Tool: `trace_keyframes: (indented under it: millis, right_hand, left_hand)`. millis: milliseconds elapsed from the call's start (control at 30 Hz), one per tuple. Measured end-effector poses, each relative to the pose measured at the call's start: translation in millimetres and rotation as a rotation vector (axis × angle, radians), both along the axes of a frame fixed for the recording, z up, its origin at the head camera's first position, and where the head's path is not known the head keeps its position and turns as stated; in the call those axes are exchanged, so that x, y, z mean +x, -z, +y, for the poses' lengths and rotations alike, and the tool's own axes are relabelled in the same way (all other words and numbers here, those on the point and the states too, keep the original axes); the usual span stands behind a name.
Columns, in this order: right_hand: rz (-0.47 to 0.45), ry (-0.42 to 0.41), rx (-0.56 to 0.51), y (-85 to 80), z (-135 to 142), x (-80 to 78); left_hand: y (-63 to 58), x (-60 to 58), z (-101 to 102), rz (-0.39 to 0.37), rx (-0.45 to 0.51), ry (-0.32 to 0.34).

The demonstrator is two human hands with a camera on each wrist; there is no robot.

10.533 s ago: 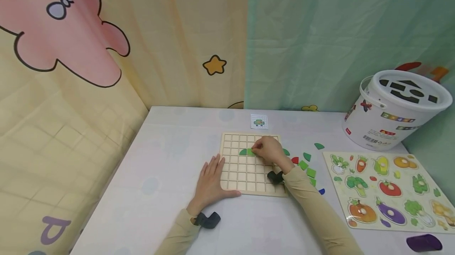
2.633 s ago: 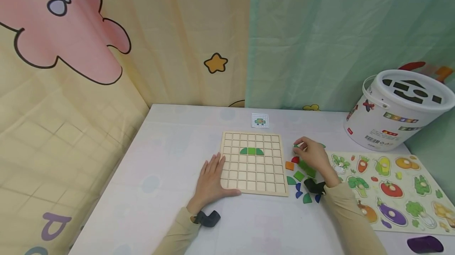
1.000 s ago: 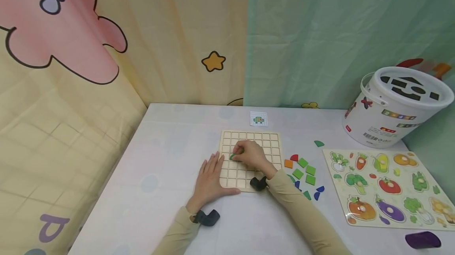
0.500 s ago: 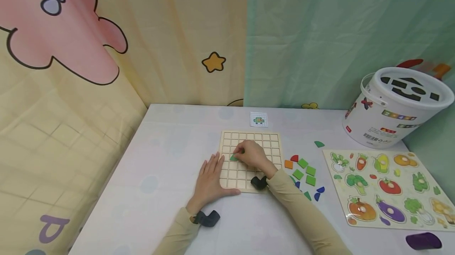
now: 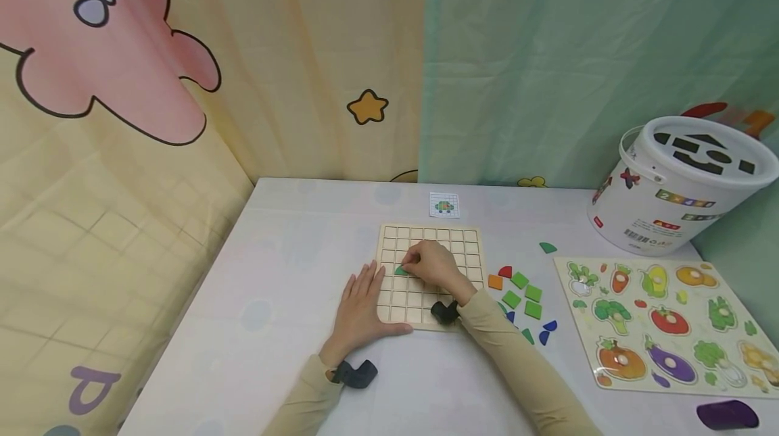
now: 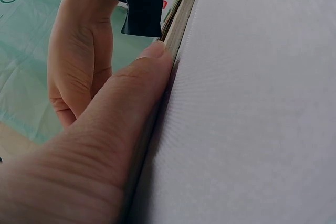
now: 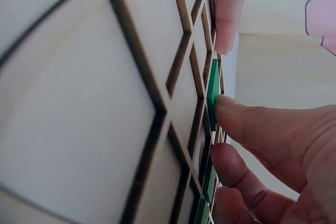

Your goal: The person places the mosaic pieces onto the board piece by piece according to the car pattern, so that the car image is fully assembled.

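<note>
Pinching the piece (image 5: 399, 271), likely light, stiff and best held edgewise, was the right hand (image 5: 435, 265); the left hand (image 5: 360, 305) spread at the board's (image 5: 406, 299) near-left corner.

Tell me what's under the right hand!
The pale wooden grid board lies under the right hand. A flat green piece with a curved edge peeks out; the right wrist view shows more green pieces. Whatever else the hand covers can't be seen.

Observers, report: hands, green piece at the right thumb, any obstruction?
Left hand: thumb against near edge of grid board. Right hand: thumb touching green piece. Green piece on grid board, seating unclear. Right hand hides part of grid board.
</note>
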State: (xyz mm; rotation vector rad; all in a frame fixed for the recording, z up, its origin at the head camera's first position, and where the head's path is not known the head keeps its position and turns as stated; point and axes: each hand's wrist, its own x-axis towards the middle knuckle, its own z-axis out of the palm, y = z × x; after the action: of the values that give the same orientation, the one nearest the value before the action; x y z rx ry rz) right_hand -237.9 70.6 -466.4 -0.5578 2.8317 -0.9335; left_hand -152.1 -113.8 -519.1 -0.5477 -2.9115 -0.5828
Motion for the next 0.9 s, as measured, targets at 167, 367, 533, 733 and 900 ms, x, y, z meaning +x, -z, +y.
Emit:
trace_keyframes:
  millis: [167, 367, 533, 733, 900]
  right_hand:
    - [-0.005, -0.022, 0.012, -0.5, 3, 1.6]
    - [-0.049, -0.106, 0.007, -0.1, 10, 5.7]
    - [0.003, -0.167, -0.049, -0.7, 24, 10.4]
    - [0.078, -0.118, -0.103, -5.9, 58, 17.2]
    - [0.119, -0.022, -0.123, -12.4, 96, 21.3]
  left_hand:
    - [0.0, 0.1, 0, 0.019, 0.009, 0.004]
    - [-0.6, 0.3, 0, 0.004, 0.002, -0.001]
    - [-0.1, 0.3, 0, 0.010, 0.007, 0.001]
    - [1.6, -0.6, 1, 0.017, 0.015, 0.005]
    - [1.6, -0.7, 1, -0.001, 0.002, -0.004]
